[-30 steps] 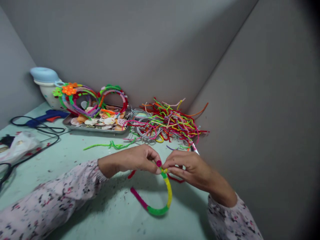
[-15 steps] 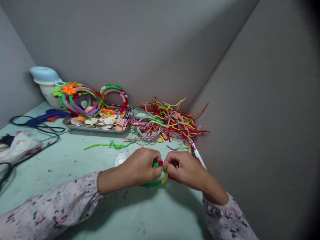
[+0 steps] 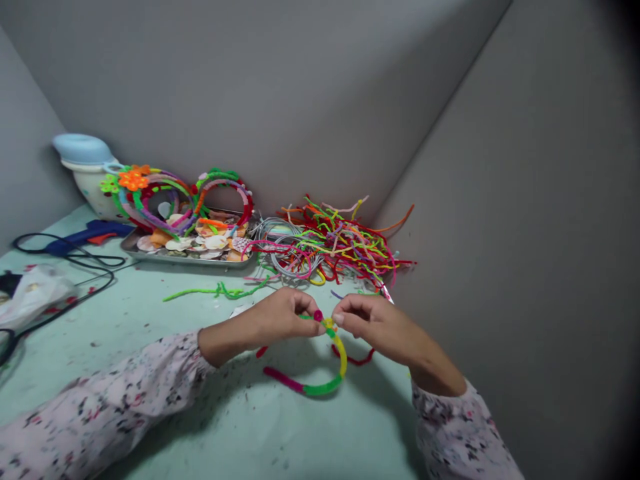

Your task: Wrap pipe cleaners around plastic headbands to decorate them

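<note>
A curved headband (image 3: 321,387) wrapped in green, yellow and magenta fuzzy pipe cleaner arcs below my hands, one magenta end pointing left. My left hand (image 3: 280,319) pinches its upper part between thumb and fingers, beside a small magenta tip. At that same spot a bent yellow pipe cleaner (image 3: 329,323) sits on the band. My right hand (image 3: 380,330) is closed in a pinch at this yellow piece; its fingertips partly cover it. Beneath the right hand lies a red pipe cleaner (image 3: 356,362).
Behind are a tangled pipe cleaner heap (image 3: 350,240), grey wire coils (image 3: 287,250) and a metal tray (image 3: 200,261) of shells with finished headbands (image 3: 227,180). On the left are a blue-lidded container (image 3: 85,153), a blue tool (image 3: 90,237) and a black cord (image 3: 95,287). Grey walls enclose the table.
The headband has swung lower and more of its arc shows, with the magenta end now visible. Both hands have risen slightly, and the right fingers have loosened somewhat from their tighter curl.
</note>
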Motion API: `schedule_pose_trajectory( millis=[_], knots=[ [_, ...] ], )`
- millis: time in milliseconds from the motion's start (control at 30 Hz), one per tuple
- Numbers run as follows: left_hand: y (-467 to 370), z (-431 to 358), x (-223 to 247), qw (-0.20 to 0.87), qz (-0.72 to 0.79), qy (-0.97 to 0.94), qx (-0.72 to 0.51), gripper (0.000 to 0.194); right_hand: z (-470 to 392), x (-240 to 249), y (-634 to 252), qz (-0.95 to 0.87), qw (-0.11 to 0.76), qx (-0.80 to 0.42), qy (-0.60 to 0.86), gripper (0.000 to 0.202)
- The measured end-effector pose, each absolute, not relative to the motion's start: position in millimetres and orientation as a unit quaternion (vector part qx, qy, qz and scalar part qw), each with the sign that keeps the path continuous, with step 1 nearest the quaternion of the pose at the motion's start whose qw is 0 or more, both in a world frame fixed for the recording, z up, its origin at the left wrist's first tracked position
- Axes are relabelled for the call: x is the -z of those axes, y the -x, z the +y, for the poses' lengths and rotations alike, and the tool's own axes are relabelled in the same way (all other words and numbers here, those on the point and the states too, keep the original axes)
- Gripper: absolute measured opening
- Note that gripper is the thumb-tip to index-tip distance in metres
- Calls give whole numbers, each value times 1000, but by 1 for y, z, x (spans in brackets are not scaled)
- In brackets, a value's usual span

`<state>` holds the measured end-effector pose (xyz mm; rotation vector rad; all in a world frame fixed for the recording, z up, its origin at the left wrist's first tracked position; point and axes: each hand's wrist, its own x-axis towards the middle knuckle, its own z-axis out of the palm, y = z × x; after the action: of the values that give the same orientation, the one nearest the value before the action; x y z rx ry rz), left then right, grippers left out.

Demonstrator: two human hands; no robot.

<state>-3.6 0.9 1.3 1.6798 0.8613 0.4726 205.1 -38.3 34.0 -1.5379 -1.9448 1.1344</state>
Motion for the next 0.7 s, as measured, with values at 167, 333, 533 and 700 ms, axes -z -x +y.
schedule_pose_trajectory(
  millis=[167, 333, 533, 700],
  knots=[
    [2, -5, 1, 548, 372, -723, -194, 16, -37, -26, -192, -692, 185, -402, 570, 20],
    [1, -3, 4, 564, 370, -709, -208, 16, -35, -25, -192, -676, 190, -418, 576, 18],
    [2, -2, 2, 620, 375, -655, -215, 20, -36, -30, -197, -688, 262, -394, 551, 20],
    [0, -5, 2, 617, 377, -658, -209, 18, -39, -30, -185, -720, 288, -346, 528, 13]
  ],
)
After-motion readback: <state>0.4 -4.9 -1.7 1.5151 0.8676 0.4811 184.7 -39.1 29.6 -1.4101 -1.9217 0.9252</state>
